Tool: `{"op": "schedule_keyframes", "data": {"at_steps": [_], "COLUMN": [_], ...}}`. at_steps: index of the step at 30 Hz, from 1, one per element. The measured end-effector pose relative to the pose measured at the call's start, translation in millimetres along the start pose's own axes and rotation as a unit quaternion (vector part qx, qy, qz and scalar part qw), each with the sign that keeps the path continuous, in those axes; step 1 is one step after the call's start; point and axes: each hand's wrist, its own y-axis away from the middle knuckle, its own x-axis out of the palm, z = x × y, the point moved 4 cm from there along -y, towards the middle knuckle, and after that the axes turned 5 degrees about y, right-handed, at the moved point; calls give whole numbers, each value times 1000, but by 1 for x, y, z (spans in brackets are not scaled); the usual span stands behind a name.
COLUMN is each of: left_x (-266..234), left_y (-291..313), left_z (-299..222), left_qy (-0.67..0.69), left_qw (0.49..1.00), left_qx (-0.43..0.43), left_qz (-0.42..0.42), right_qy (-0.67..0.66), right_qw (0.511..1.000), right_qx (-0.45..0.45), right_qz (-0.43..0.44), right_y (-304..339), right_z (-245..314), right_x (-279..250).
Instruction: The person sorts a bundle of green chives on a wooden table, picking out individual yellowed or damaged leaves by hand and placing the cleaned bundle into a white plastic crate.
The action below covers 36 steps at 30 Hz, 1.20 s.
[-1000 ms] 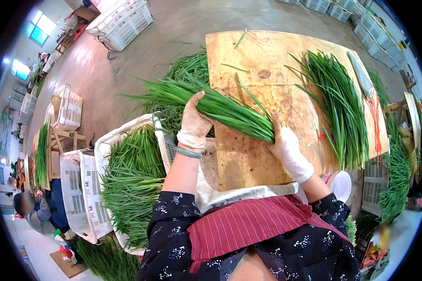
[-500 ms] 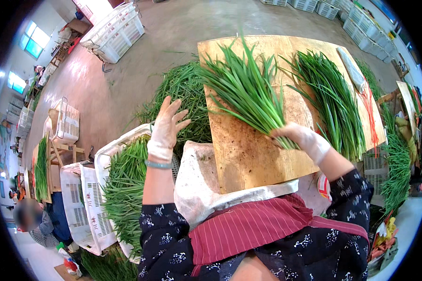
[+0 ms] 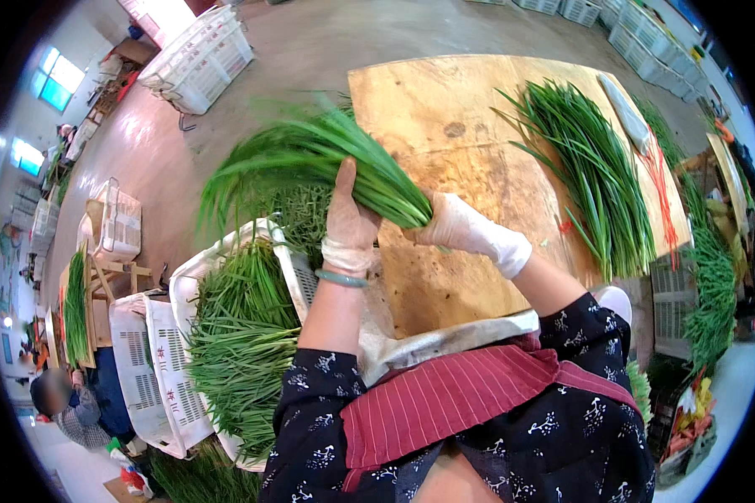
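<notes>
My right hand (image 3: 468,230), in a whitish glove, is closed round the stem ends of a bunch of garlic chives (image 3: 356,159). Its leaves fan out to the left, blurred at the tips, past the edge of a wooden board (image 3: 432,92). Against the near side of that bunch lies my gloved left hand (image 3: 350,220), its thumb up along the stems and its other fingers partly hidden; it seems to grip the leaves. A second bunch of garlic chives (image 3: 591,172) rests on the right side of the board.
Left of the board stands a white plastic crate (image 3: 183,289) heaped with loose chives (image 3: 247,344), beside more white crates (image 3: 155,360). Red ties (image 3: 663,197) and a pale long object (image 3: 625,109) lie at the board's right edge. Another person (image 3: 75,411) works at far left.
The held bunch has swung from the board's middle to the left, its leaves now pointing left. My left hand, spread and apart before, has come to the right and onto the bunch.
</notes>
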Motion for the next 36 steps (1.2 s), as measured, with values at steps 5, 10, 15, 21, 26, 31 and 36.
{"op": "schedule_keyframes", "data": {"at_steps": [5,10,15,21,26,31,36], "left_x": [61,95,69,52,60,52,51], "left_y": [-29,-38,-27,-27,-41,-34,-10], "left_z": [1,37,68,81,82,123,189], "left_qy": [-302,-400,-364,-372,-293,-56,2], "left_qw": [937,883,922,922,950,991,969], "left_qx": [171,213,94,94,92,-117,-234], "left_qz": [41,123,94,39,51,-12,-78], "right_qy": [-50,-176,-316,-107,70,174,255], "right_qw": [979,951,930,967,976,969,925], "right_qx": [-98,-151,-136,-132,-78,44,149], "right_qz": [-172,-205,-128,-188,-191,-172,-240], "right_y": [0,-3,-11,-29,6,78,138], "right_z": [8,0,-52,-77,-35,-25,-58], "right_x": [-35,-67,-52,-41,-82,-102,-94]}}
